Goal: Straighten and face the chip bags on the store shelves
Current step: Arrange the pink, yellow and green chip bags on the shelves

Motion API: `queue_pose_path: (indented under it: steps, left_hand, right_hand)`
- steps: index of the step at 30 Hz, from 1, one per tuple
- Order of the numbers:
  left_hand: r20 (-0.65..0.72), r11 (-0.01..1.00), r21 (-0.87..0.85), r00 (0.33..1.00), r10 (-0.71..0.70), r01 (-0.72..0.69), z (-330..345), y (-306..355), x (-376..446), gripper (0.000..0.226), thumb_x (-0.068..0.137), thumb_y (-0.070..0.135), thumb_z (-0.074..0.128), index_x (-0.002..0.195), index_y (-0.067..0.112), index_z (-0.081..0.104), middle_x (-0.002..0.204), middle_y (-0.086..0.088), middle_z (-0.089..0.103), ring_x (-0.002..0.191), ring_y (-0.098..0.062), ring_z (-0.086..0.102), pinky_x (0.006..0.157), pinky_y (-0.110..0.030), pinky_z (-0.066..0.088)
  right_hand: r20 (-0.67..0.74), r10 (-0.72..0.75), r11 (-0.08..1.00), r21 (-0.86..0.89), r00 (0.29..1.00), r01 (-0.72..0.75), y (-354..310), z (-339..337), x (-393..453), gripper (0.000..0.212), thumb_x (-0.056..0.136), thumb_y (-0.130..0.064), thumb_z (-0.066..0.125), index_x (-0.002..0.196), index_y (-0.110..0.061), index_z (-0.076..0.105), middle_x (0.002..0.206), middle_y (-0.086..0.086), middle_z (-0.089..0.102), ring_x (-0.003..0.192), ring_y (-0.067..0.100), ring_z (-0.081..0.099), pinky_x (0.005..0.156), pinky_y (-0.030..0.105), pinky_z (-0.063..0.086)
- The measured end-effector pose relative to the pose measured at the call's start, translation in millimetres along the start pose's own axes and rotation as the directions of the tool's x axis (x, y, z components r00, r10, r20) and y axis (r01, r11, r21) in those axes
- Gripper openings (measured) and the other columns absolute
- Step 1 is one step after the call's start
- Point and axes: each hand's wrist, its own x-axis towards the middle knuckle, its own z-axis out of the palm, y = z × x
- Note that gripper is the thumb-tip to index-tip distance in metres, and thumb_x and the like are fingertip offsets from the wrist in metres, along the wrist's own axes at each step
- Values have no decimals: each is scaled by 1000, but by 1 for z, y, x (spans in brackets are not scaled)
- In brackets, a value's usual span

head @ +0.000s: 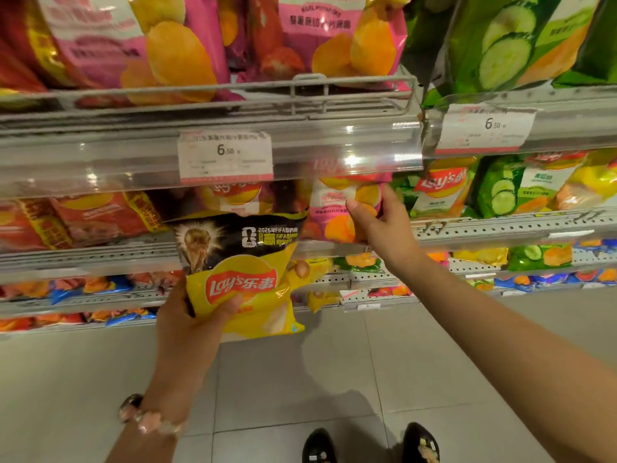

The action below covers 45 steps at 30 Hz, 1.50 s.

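Head view: the left hand (193, 315) at 7 o'clock is closed around a yellow bag (243, 275), held upright in front of the shelves (467, 233), clear of them. At 2 o'clock from it, the right hand (384, 225) pinches a pink bag (337, 208) standing on the middle shelf, beside green bags (500, 188) at 3 o'clock.
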Motion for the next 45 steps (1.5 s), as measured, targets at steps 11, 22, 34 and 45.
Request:
queue_pose_path:
  steps: [11, 22, 34, 45]
  left_hand:
    - [33, 999, -26, 999, -41, 42, 1, -16, -1, 36, 74, 7, 78, 105, 16, 64, 92, 1, 69, 77, -2, 63, 59, -14, 46]
    - [111, 992, -118, 993, -38, 52, 42, 1, 12, 32, 71, 11, 80, 95, 23, 63, 89, 3, 69, 85, -18, 66, 68, -26, 50]
    - [355, 966, -239, 935, -10, 101, 97, 45, -12, 50, 59, 24, 75, 107, 16, 65, 100, -6, 72, 94, -25, 69, 72, -30, 59]
    - [531, 966, -253, 843, 88, 59, 211, 102, -54, 62, 56, 28, 77, 114, 16, 62, 101, -3, 73, 91, -20, 71, 71, -35, 58]
  right_hand:
    - [122, 145, 989, -57, 982, -139, 0, 21, 28, 40, 93, -15, 58, 130, -10, 44, 124, 13, 60, 113, 28, 59, 99, 47, 47]
    - [211, 268, 923, -336, 940, -188, 4, 7, 44, 71, 86, -37, 64, 143, -11, 30, 130, 13, 55, 114, 31, 57, 100, 45, 44]
    - [65, -8, 967, 254, 998, -9, -10, -58, -65, 38, 93, -30, 49, 124, -9, 51, 104, -4, 61, 96, 1, 58, 84, 16, 48]
    - [-95, -6, 997, 75, 995, 13, 14, -175, -73, 54, 65, -20, 86, 104, -30, 49, 86, -42, 60, 86, -19, 56, 67, 0, 41]
